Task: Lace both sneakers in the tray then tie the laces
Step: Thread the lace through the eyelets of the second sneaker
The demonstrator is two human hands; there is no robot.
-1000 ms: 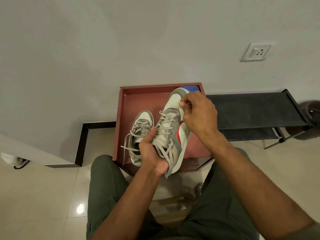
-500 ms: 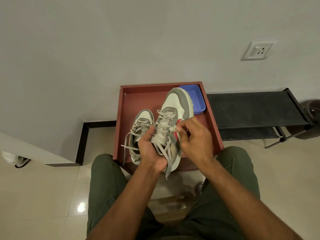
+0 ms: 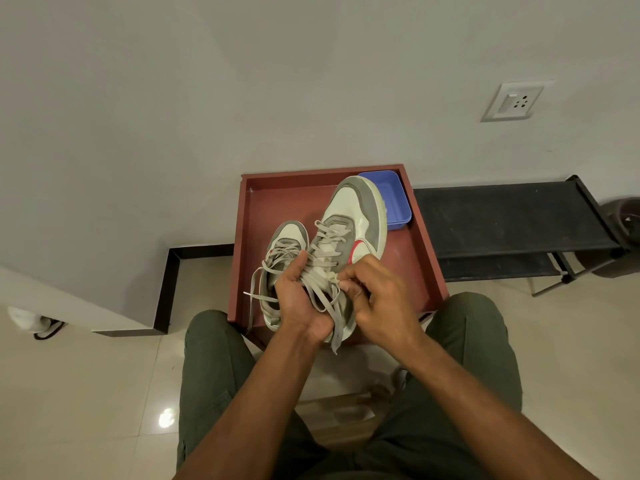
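Right hand has dropped from the toe to mid-eyelets, now pinching the lace while left hand grips the raised sneaker over the tray's near edge: lacing continues, other sneaker lies untied near its left edge.

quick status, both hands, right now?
Left hand: grips the raised grey-and-white sneaker with red side mark near its heel.
Right hand: pinches that sneaker's grey flat lace near the eyelets.
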